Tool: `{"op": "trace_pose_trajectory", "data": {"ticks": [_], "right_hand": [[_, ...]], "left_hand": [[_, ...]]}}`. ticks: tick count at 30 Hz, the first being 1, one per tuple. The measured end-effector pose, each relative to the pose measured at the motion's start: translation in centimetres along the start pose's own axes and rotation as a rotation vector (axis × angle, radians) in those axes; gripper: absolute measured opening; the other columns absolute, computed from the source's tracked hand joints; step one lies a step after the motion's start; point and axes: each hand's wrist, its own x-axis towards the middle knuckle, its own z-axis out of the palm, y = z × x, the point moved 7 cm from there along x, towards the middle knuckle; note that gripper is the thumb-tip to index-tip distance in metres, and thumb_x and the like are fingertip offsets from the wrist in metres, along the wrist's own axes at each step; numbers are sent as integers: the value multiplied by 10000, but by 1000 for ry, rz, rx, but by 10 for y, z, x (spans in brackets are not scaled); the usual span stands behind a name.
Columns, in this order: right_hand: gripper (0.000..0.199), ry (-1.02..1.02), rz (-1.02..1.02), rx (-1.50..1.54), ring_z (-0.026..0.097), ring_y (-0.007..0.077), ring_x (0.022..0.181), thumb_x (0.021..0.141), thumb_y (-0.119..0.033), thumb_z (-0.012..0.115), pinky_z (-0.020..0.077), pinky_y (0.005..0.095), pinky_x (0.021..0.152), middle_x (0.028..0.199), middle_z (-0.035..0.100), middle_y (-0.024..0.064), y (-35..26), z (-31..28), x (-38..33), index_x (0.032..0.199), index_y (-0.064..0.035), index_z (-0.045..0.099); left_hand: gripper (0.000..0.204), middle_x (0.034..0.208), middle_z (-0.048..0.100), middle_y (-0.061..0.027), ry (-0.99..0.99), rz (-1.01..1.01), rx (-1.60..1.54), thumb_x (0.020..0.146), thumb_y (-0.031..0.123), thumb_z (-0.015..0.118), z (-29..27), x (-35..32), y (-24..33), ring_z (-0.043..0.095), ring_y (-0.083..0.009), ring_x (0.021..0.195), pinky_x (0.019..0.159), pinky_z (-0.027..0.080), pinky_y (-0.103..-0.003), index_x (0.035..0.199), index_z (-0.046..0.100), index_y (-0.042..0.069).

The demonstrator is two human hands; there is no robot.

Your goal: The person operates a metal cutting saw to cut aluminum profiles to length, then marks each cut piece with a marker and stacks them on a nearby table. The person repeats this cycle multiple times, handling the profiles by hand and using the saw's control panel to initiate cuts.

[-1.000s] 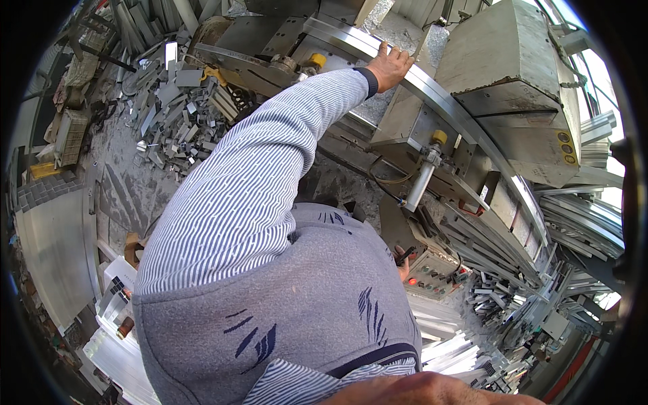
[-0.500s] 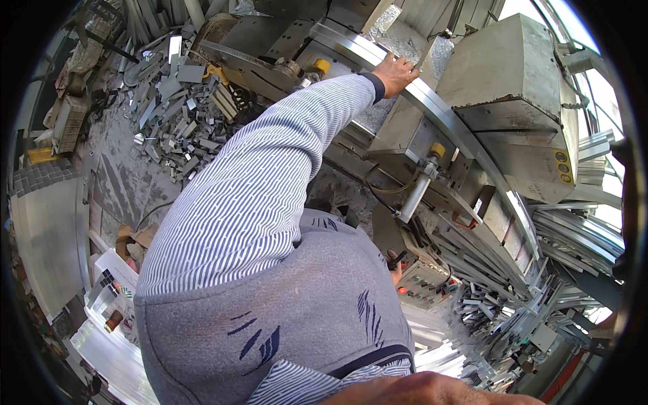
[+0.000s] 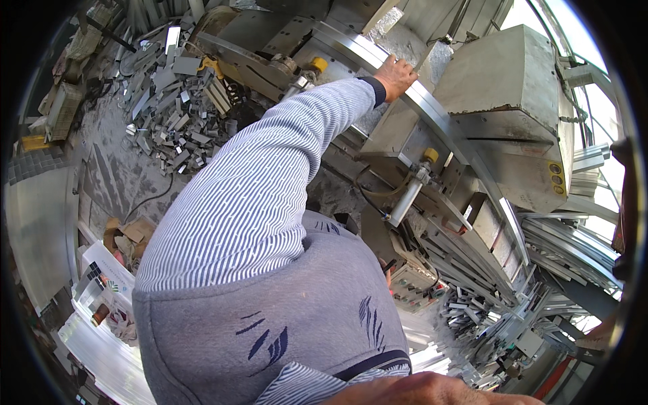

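Observation:
My left arm, in a striped sleeve, stretches out to a long silver metal profile (image 3: 435,116) lying across a cutting machine. My left hand (image 3: 396,79) rests on this bar, its fingers bent over the edge and gripping it. Most of my right hand (image 3: 387,268) is hidden behind my grey vest. Only a sliver shows, beside a control panel (image 3: 413,287) with several buttons, close to a small black part. What its fingers do cannot be made out.
A large grey metal housing (image 3: 503,101) stands beyond the bar. A clamp cylinder with a yellow cap (image 3: 430,156) sits on the near side. Offcuts (image 3: 179,111) are heaped on the floor at left. Long profiles (image 3: 563,239) are stacked at right.
The view has shifted slightly. My left hand stays on the metal profile. Less of my right hand shows beside my vest, and the panel's red light no longer shows.

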Motion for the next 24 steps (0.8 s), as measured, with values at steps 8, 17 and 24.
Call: {"op": "trace_pose_trajectory", "data": {"ticks": [8,17,24], "right_hand": [[491,-28,7,32,700,168,914,913,5,784,566,329,847,1052,746,101,65,-42,36,1383,41,645],[524,-76,1,27,719,184,936,912,12,786,584,344,855,1079,752,117,66,-57,60,1411,37,631],[534,-99,-7,10,738,206,965,915,19,783,602,359,868,1124,762,145,45,-47,69,1424,34,624]], "left_hand": [[314,1215,694,-101,50,28,-21,932,191,678,4,-4,-1,641,-267,1199,1028,423,-495,1239,680,124],[425,1280,688,-118,-101,-58,-108,919,194,675,12,5,-12,636,-277,1268,1134,377,-532,1334,659,105],[500,1342,666,-113,-211,-102,-124,943,221,657,14,9,-12,611,-266,1323,1172,349,-522,1436,625,143]]}}
